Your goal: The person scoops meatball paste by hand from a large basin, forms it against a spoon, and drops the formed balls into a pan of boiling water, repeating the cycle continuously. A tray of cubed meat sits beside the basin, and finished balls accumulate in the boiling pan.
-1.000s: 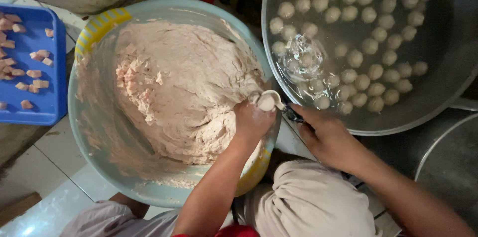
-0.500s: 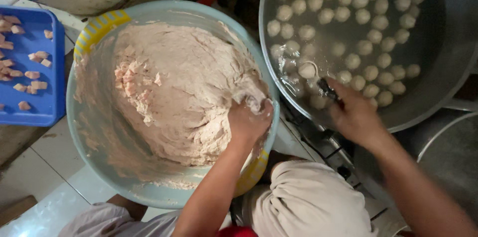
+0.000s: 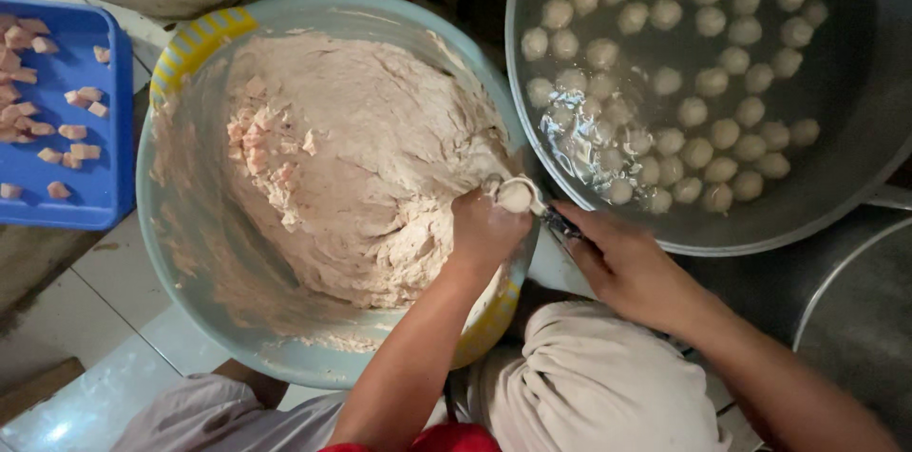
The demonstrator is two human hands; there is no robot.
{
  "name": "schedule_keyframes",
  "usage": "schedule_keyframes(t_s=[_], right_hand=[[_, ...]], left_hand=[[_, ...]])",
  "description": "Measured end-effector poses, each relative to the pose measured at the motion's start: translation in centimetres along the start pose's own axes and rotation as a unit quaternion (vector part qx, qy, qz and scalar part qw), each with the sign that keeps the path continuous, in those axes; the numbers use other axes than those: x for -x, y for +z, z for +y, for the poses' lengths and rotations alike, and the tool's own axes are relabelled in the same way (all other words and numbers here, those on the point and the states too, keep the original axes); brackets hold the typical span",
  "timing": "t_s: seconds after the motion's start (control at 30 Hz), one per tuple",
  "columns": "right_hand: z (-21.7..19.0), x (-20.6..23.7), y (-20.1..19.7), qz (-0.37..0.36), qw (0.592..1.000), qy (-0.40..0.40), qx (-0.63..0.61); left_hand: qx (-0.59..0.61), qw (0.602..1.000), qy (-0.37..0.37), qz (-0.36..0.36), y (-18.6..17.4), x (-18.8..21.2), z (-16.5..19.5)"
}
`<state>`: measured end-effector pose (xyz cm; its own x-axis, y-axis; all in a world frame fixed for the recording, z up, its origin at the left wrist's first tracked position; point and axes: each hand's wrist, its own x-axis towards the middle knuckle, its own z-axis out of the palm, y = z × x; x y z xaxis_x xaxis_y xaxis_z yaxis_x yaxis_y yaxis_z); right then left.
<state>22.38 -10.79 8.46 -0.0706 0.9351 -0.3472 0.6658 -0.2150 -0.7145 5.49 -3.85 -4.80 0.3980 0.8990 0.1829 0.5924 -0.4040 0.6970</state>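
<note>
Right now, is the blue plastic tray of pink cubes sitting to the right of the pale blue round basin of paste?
No, the blue plastic tray of pink cubes lies left of the pale blue round basin.

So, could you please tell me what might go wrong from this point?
The ball sits on the spoon right over the gap between the bowl and the pot, so it may drop short of the water. The left hand is coated in paste, which could spoil its grip or smear the rim. The right hand is close to the pot, which may be hot.
</note>
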Motion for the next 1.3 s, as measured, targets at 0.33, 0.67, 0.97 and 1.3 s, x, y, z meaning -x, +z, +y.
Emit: schedule_keyframes(t_s=[0.33, 0.67, 0.97, 1.3], right_hand=[[4.0, -0.6, -2.1, 0.083, 0.992, 0.090, -0.022], [5.8, 4.1, -2.3, 0.310, 0.942, 0.114, 0.052], [8.2, 13.3, 7.7, 0.402, 0.907, 0.124, 0.001], [9.3, 8.0, 5.3, 0.421, 0.888, 0.171, 0.071]], left_hand=[[0.066, 0.971, -0.184, -0.139, -5.5, -0.2, 2.3], [-0.155, 0.978, 0.007, -0.143, -7.7, 5.0, -2.4], [-0.321, 0.905, 0.091, -0.265, -12.0, 9.3, -7.4], [0.007, 0.882, -0.464, -0.081, -16.9, 12.1, -8.1]])
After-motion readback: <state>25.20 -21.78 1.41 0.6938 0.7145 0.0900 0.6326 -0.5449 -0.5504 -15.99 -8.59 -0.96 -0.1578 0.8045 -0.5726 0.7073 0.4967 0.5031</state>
